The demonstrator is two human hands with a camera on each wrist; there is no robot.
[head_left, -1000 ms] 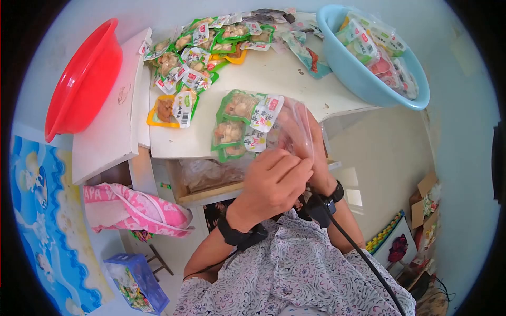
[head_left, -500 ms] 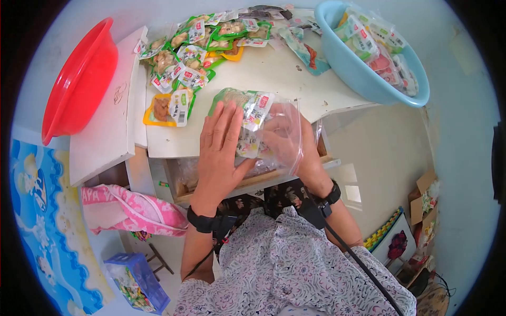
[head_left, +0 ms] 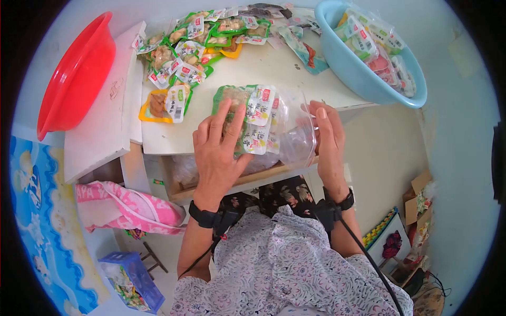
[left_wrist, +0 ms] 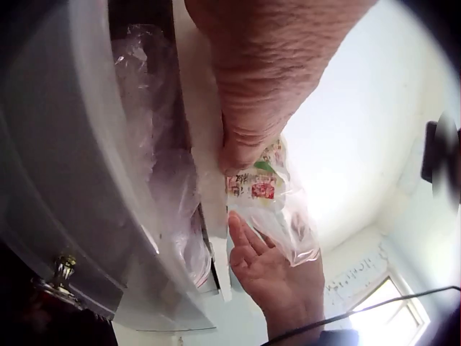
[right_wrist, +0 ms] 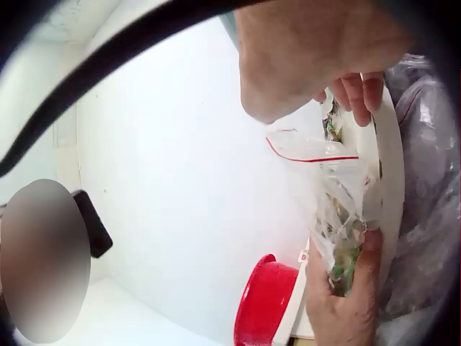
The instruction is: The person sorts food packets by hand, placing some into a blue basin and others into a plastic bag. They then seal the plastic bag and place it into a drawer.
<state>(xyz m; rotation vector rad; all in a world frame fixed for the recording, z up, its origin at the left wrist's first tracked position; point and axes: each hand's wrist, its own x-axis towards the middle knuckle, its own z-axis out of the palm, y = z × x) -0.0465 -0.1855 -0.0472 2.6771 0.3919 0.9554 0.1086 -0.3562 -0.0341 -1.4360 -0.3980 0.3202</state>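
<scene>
A clear zip bag (head_left: 295,126) holds several green-edged food packets (head_left: 258,113) stacked at its left end, above the table's front edge. Over these packets lies my left hand (head_left: 216,150), fingers spread on top and thumb at the lower edge; the right wrist view shows this hand (right_wrist: 346,310) gripping the filled end. My right hand (head_left: 331,147) is beside the bag's mouth at the right, its fingers fairly straight and holding nothing visible. Whether the fingertips touch the film, I cannot tell. In the left wrist view the right hand (left_wrist: 277,277) appears palm up by the bag (left_wrist: 295,223).
Loose packets (head_left: 190,50) are heaped at the table's back left, with a yellow-edged packet (head_left: 166,104) nearer. A blue basin (head_left: 363,68) of packets stands right, a red basin (head_left: 79,73) left. Below the tabletop, an open drawer (head_left: 240,181) contains clear plastic bags.
My right hand has come out of the bag and moved right. My left hand has gone from the bag's mouth to the packets at its left end.
</scene>
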